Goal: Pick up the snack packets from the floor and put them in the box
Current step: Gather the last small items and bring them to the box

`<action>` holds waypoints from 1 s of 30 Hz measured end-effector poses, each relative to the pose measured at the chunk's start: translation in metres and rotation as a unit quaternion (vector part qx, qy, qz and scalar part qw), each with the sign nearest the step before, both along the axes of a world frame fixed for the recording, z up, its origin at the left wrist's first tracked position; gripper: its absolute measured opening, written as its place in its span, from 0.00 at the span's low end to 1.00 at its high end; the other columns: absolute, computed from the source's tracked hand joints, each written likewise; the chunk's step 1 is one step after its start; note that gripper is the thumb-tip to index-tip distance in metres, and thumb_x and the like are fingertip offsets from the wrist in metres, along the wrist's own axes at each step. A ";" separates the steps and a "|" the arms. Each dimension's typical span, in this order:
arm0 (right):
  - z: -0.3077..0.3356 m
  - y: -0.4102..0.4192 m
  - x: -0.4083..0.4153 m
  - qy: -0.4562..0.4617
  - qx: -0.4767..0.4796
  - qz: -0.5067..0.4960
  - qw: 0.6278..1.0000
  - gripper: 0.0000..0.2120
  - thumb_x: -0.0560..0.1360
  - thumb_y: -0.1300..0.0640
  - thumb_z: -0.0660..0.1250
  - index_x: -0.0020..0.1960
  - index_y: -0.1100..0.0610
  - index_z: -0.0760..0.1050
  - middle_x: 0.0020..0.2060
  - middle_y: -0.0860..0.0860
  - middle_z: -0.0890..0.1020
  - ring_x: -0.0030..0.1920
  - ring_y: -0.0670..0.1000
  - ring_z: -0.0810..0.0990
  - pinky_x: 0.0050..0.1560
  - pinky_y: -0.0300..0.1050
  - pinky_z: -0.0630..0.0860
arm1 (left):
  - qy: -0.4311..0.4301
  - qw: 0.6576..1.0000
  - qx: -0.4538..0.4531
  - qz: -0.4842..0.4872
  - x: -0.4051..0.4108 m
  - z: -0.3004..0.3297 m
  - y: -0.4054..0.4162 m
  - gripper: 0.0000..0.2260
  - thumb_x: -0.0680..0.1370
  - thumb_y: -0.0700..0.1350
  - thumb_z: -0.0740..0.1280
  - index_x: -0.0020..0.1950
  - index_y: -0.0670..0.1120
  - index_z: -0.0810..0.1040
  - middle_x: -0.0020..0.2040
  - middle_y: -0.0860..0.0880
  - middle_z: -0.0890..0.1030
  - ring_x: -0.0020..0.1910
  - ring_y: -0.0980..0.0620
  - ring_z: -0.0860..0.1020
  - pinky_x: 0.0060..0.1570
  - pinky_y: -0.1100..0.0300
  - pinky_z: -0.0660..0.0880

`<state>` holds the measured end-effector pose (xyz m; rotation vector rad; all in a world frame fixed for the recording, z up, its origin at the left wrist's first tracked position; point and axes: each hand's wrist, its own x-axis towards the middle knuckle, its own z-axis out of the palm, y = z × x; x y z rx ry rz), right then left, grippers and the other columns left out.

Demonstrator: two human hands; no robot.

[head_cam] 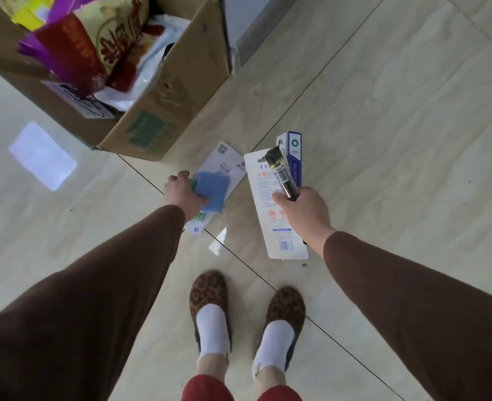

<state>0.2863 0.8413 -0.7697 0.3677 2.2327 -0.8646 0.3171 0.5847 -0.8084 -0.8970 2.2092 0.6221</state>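
A person in brown sleeves stands over a glossy tiled floor (383, 140), both arms stretched downward, two feet in leopard-print slippers (210, 290) and white socks visible below. The left hand (182, 192) curls round two items held together: a blue sponge-like block (212, 189) and a white carded pack printed "PEELER" (224, 166). The right hand (305, 209) grasps three items at once: a long white carded pack (263, 192) with red and blue print and a barcode, a dark slim packet (281, 172) with a gold top lying across it, and a blue-and-white carton (294, 157) behind. One open cardboard box (163, 111) sits on the floor up and to the left, just beyond the left hand. Inside it lie several snack packets (114, 33), in red, purple, yellow and cream, with white plastic beneath; their exact number cannot be told through the blur.
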 end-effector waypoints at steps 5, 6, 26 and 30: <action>-0.023 -0.009 0.030 -0.009 0.009 0.023 1.000 0.15 0.77 0.44 0.69 0.50 0.55 0.85 0.44 0.53 0.87 0.44 0.56 0.85 0.42 0.47 0.79 | -0.020 1.000 0.015 -0.018 0.015 -0.021 0.005 0.30 0.67 0.50 0.78 0.62 0.48 0.67 0.59 0.43 0.77 0.56 0.40 0.75 0.57 0.46 0.76; -0.024 -0.009 0.033 -0.009 0.012 0.027 1.000 0.15 0.77 0.44 0.69 0.51 0.55 0.85 0.44 0.52 0.87 0.44 0.55 0.86 0.42 0.45 0.78 | -0.007 1.000 0.029 0.005 0.018 -0.021 0.008 0.26 0.67 0.48 0.77 0.58 0.47 0.68 0.56 0.44 0.79 0.52 0.41 0.77 0.53 0.46 0.78; 0.241 -0.115 0.038 0.025 0.004 -0.051 0.998 0.14 0.78 0.44 0.68 0.51 0.54 0.84 0.45 0.51 0.85 0.45 0.55 0.84 0.39 0.42 0.74 | 0.096 0.973 0.130 0.163 0.048 0.279 -0.080 0.10 0.73 0.44 0.73 0.51 0.49 0.76 0.44 0.49 0.81 0.41 0.50 0.80 0.35 0.58 0.76; 0.276 -0.186 0.029 0.034 -0.018 -0.096 0.995 0.13 0.78 0.45 0.68 0.50 0.53 0.84 0.44 0.50 0.87 0.45 0.54 0.86 0.46 0.52 0.84 | 0.113 0.968 0.138 0.176 0.037 0.316 -0.147 0.10 0.73 0.44 0.73 0.51 0.49 0.76 0.46 0.49 0.81 0.43 0.49 0.80 0.39 0.55 0.77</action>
